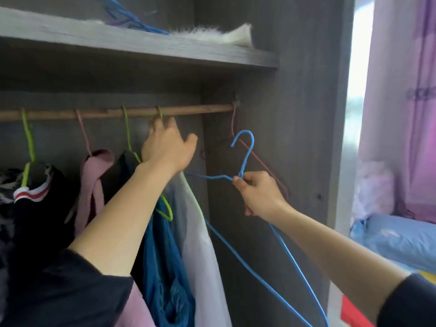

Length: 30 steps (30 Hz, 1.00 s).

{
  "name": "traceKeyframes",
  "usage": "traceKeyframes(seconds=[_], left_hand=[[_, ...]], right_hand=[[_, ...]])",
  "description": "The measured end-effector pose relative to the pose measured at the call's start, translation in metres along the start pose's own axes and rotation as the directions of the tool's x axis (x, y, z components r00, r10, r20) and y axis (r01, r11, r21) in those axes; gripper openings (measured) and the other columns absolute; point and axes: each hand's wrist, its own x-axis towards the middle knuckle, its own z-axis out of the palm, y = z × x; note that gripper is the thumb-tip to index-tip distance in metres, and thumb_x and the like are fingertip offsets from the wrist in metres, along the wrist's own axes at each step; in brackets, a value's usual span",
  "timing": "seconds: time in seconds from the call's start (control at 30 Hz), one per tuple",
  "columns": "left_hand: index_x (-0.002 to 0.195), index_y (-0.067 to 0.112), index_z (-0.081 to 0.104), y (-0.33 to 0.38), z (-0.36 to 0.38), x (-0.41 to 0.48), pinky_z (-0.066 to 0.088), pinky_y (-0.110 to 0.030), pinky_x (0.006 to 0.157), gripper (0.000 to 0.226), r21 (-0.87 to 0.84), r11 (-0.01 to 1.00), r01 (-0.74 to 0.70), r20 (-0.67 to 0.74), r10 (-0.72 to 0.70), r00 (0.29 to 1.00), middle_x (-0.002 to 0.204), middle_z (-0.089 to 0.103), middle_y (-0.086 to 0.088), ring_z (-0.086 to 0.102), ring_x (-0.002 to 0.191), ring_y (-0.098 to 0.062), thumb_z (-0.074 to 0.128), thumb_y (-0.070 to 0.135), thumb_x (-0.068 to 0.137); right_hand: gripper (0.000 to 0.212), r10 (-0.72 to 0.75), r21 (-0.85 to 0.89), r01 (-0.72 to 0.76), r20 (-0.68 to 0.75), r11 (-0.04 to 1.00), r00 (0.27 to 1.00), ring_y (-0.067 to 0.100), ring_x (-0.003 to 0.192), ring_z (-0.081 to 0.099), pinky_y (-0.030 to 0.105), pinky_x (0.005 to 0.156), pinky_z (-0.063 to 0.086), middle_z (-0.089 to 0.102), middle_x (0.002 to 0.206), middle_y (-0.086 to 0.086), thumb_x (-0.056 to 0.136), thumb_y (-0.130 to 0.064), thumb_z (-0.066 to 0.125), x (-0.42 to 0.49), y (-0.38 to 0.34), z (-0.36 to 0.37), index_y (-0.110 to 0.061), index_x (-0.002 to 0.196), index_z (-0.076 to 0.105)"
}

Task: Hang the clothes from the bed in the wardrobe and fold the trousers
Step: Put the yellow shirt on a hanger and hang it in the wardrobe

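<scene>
Inside the grey wardrobe a wooden rail [193,109] carries several hangers. My left hand [168,146] is raised just under the rail, fingers curled around the hook of a green hanger [165,210] that bears a white garment [200,251]. My right hand [258,193] pinches the neck of an empty blue wire hanger [247,152], held below and to the right of the rail, hook upward. A blue garment [165,267], a pink one [94,185] and a black one with red and white trim [35,204] hang to the left.
An empty pink wire hanger [259,161] hangs at the rail's right end against the wardrobe side wall [302,114]. The shelf above [141,46] holds white fluffy fabric and blue hangers. A bed with blue bedding [401,237] and a pink curtain [401,102] lie to the right.
</scene>
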Motion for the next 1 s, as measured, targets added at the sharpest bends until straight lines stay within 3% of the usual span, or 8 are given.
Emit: traceKeyframes(seconds=[0.1,0.3,0.4,0.53,0.6,0.67,0.83,1.0], left_hand=[[0.145,0.010,0.036,0.028,0.020,-0.042,0.023,-0.044,0.113,0.059,-0.070,0.993,-0.097,0.010,0.098,0.995,0.155,0.024,-0.015,0.016,0.145,-0.029,0.043,0.040,0.094],[0.129,0.008,0.056,0.087,0.050,-0.141,0.037,-0.038,0.099,0.041,-0.345,0.901,-0.263,-0.064,0.257,0.964,0.132,0.052,-0.011,0.043,0.122,-0.030,0.050,0.022,0.091],[0.125,0.008,0.059,0.123,0.060,-0.191,0.036,-0.028,0.093,0.042,-0.463,0.842,-0.277,-0.075,0.274,0.959,0.127,0.056,-0.010,0.048,0.116,-0.027,0.043,0.025,0.090],[0.121,0.007,0.060,0.199,0.078,-0.265,0.035,-0.032,0.095,0.040,-0.532,0.792,-0.300,0.000,0.354,0.935,0.123,0.058,-0.013,0.049,0.113,-0.028,0.042,0.023,0.089],[0.122,0.007,0.059,0.250,0.092,-0.309,0.032,-0.033,0.097,0.035,-0.565,0.783,-0.262,0.112,0.387,0.915,0.124,0.057,-0.014,0.046,0.117,-0.029,0.047,0.017,0.091],[0.119,0.006,0.060,0.304,0.104,-0.356,0.032,-0.034,0.098,0.033,-0.610,0.766,-0.204,0.232,0.419,0.878,0.122,0.056,-0.016,0.045,0.117,-0.031,0.049,0.014,0.089],[0.121,0.009,0.060,0.423,0.127,-0.471,0.033,-0.035,0.099,0.034,-0.663,0.733,-0.152,0.414,0.529,0.741,0.124,0.055,-0.016,0.045,0.119,-0.033,0.050,0.017,0.090],[0.123,0.011,0.057,0.524,0.144,-0.558,0.030,-0.037,0.105,0.036,-0.679,0.702,-0.215,0.519,0.666,0.535,0.126,0.053,-0.017,0.041,0.120,-0.033,0.047,0.021,0.090]], right_hand=[[0.036,0.104,0.047,-0.107,0.059,0.993,0.993,0.011,0.030,0.050,0.018,0.033,0.036,0.051,0.038,-0.003,0.097,-0.026,0.052,-0.033,0.008,-0.025,-0.013,0.063,0.052],[0.034,0.170,0.054,-0.180,0.154,0.982,0.973,0.019,0.038,0.052,0.020,0.034,0.037,0.055,0.045,0.001,0.095,-0.018,0.056,-0.110,0.042,-0.101,-0.008,0.062,0.057],[0.023,0.231,0.065,-0.245,0.170,0.967,0.958,0.015,0.037,0.051,0.019,0.036,0.038,0.057,0.047,0.000,0.095,-0.016,0.057,-0.160,0.068,-0.149,-0.008,0.074,0.065],[0.032,0.337,0.065,-0.347,0.131,0.936,0.932,0.020,0.038,0.050,0.021,0.036,0.039,0.057,0.049,0.007,0.092,-0.012,0.060,-0.234,0.103,-0.224,-0.017,0.061,0.069],[0.026,0.401,0.014,-0.405,0.107,0.914,0.910,0.018,0.037,0.051,0.021,0.035,0.039,0.057,0.049,0.005,0.092,-0.010,0.060,-0.274,0.122,-0.266,-0.007,0.067,0.069],[0.021,0.472,-0.031,-0.471,0.068,0.882,0.879,0.014,0.035,0.050,0.020,0.035,0.038,0.057,0.045,-0.001,0.092,-0.009,0.060,-0.318,0.144,-0.311,0.003,0.076,0.065],[0.029,0.599,-0.104,-0.606,-0.091,0.789,0.795,0.009,0.040,0.045,0.023,0.044,0.036,0.054,0.049,0.002,0.088,-0.013,0.062,-0.430,0.194,-0.421,-0.009,0.059,0.061],[0.040,0.702,-0.097,-0.747,-0.282,0.657,0.654,0.014,0.045,0.044,0.022,0.045,0.037,0.047,0.049,0.003,0.089,-0.022,0.064,-0.522,0.235,-0.519,-0.012,0.052,0.050]])
